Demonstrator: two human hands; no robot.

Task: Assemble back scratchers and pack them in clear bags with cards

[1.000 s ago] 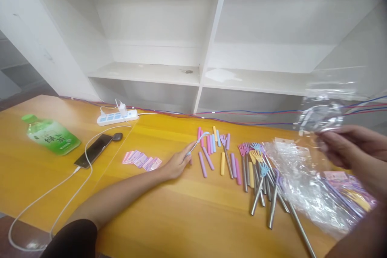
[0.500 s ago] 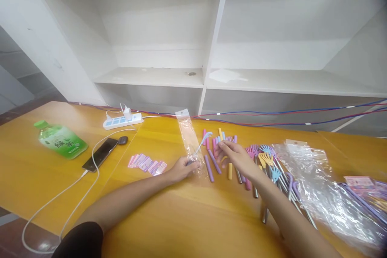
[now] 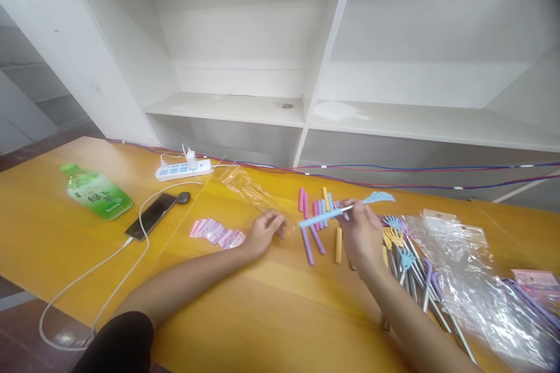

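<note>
In my right hand [image 3: 361, 236] is a light blue back scratcher [image 3: 321, 218], held closed around its middle. Its blue handle points left over the table and its clawed head sticks out to the right. My left hand [image 3: 265, 234] has curled fingers at the near end of a clear plastic bag [image 3: 247, 185], which appears to be pinched there. Loose coloured handle tubes [image 3: 338, 245], purple, pink, blue and yellow, lie between and beyond the hands. More back scratchers [image 3: 406, 259] with metal rods are heaped at my right forearm, partly hidden by it.
Printed cards [image 3: 216, 233] are fanned out left of my left hand. Farther left are a phone [image 3: 151, 217] on a white cable, a green bottle [image 3: 98, 192] and a power strip [image 3: 184, 169]. Clear bags [image 3: 472, 280] cover the right side. White shelving [image 3: 227, 108] stands behind.
The blue-clawed scratcher has gone from my left hand to my right, now showing a blue handle. My right hand has shifted right. The plastic bag has tilted leftward at its far end.
</note>
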